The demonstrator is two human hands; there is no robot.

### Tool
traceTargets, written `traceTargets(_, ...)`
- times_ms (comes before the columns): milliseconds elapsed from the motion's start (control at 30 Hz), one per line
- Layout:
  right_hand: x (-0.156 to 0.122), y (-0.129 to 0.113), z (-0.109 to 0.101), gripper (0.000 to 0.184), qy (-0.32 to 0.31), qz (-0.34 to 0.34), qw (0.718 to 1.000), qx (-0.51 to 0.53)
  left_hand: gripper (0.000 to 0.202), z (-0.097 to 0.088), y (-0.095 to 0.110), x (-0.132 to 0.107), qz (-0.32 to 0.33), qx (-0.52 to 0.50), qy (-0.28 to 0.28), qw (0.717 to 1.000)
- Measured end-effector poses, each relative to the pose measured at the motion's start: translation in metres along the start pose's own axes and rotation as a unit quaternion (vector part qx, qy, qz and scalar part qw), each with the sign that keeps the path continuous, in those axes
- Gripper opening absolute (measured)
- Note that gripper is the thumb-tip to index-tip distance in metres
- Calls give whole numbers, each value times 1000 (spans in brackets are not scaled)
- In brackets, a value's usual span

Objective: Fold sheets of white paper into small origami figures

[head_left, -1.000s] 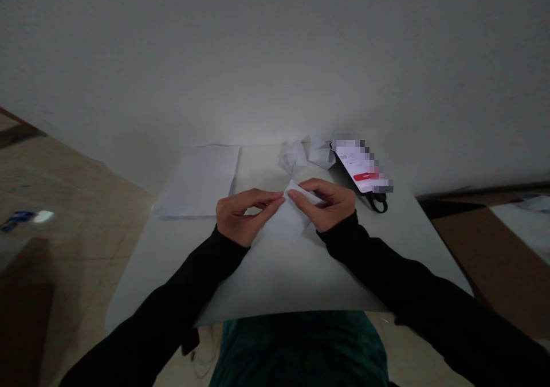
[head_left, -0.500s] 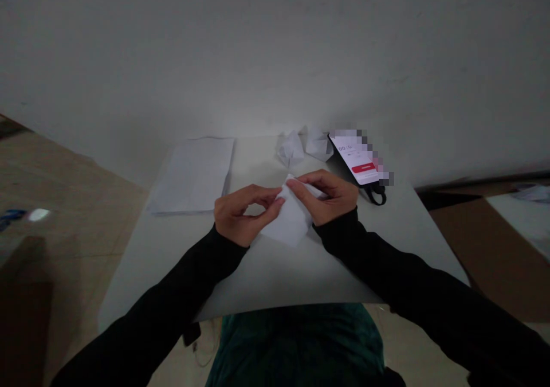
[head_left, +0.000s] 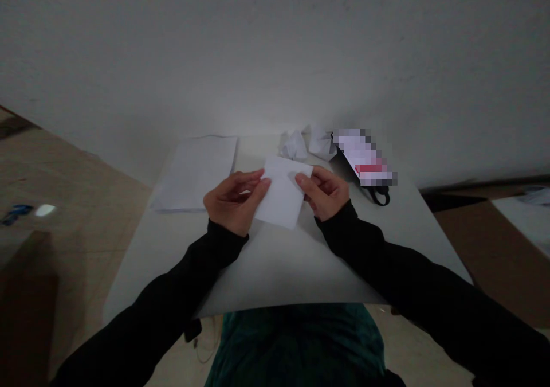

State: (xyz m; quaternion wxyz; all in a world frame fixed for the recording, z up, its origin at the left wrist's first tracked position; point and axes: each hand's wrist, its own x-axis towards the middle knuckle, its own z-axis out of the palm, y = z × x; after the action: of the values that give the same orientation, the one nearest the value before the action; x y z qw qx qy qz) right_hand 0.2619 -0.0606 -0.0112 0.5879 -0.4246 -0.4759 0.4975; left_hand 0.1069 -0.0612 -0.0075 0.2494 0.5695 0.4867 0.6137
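Left hand (head_left: 230, 203) and right hand (head_left: 325, 192) each grasp one side of a white paper sheet (head_left: 281, 192), held over the desk (head_left: 279, 272).

The left hand (head_left: 230, 204) and the right hand (head_left: 325, 193) are close together, with their fingers bent and pinching. Black sleeves (head_left: 387, 261) cover both arms to the wrists.

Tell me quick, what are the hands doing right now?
Left hand: closed, holding the folded white paper.
Right hand: closed, holding the paper's other side.
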Motion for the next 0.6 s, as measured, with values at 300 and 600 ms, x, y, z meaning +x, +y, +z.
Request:
traceTargets(300, -4, 5, 5, 26, -2, 20, 1000, 9, 15, 1, 4, 4, 45, 26, 45, 998)
traceTargets(600, 6, 2, -4, 21, 105, 1, 993, 54, 15, 1, 0, -2, 77, 14, -9, 997)
